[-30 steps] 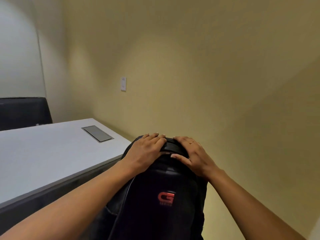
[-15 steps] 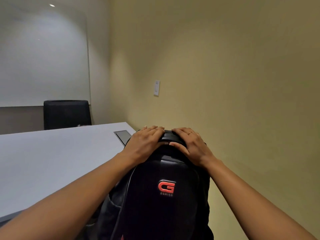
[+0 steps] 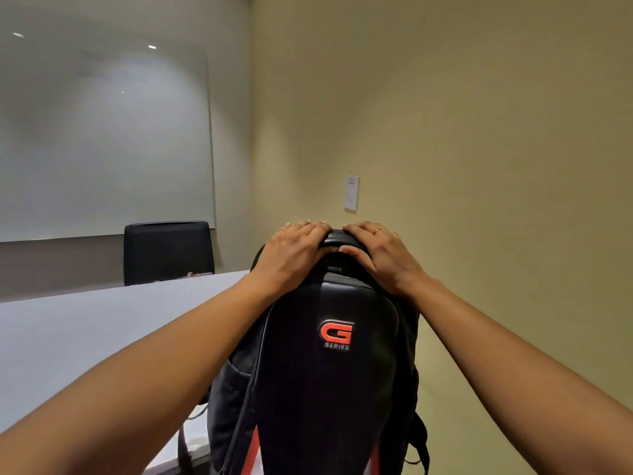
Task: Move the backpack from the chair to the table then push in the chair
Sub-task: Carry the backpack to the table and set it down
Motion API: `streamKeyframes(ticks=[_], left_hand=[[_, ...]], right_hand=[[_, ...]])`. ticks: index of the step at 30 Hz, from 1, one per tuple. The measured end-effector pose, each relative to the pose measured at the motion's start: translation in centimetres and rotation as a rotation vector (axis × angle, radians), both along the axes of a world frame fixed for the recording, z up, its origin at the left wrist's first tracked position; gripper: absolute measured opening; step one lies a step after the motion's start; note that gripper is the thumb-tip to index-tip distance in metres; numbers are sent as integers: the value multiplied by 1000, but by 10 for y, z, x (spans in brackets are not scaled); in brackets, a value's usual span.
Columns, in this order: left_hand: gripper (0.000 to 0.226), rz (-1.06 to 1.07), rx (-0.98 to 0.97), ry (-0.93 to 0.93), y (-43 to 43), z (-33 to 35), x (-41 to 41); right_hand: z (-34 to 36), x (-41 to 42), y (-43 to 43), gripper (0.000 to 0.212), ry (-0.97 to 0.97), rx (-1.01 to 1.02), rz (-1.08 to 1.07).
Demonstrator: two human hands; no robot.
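Note:
A black backpack with a red G logo stands upright in front of me, held up by its top. My left hand grips the top from the left, fingers curled over the carry handle. My right hand, with a ring on one finger, grips the top from the right in the same way. The backpack's lower part overlaps the near right edge of the white table; whether it rests on the table I cannot tell. The chair it came from is out of view.
A black chair stands at the table's far end, below a whiteboard. A yellow wall with a white switch plate runs close along the right side of the backpack.
The backpack has risen and moved left toward the table with both hands still on its top. The view has turned left, bringing the far chair and whiteboard into sight.

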State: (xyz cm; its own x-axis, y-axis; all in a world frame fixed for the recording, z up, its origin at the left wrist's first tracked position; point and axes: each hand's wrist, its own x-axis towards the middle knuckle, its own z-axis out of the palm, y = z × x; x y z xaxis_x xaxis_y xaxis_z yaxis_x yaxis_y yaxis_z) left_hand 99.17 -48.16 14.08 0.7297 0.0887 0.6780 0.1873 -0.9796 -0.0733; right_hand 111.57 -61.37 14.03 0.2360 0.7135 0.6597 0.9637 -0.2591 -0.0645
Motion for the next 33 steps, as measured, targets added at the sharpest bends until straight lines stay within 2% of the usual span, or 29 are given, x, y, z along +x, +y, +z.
streamKeyframes(ticks=[10,15,18,21,27,31,33], left_hand=[[41,133,22,-118,102,22,97],[37,146,39,-167,141,22,128],[30,158,121,-152,160,17,140],[31,188,123,-105,178,2,152],[40,202,21,-18,216,-37,166],[54,189,-52,50,243,-44,161],[68,169,-57,83,249,-43,158]], right_hand=[[28,112,124,41,-109,-2,60],[35,152,173,44,-224,-23,62],[30,168,193,43,-293,-14,81],[15,181,210,43,-321,-28,83],[-31,186,244,46,-198,-19,56],[-42,181,257,55,-61,33,95],[-46,178,258,57,-23,80,100]])
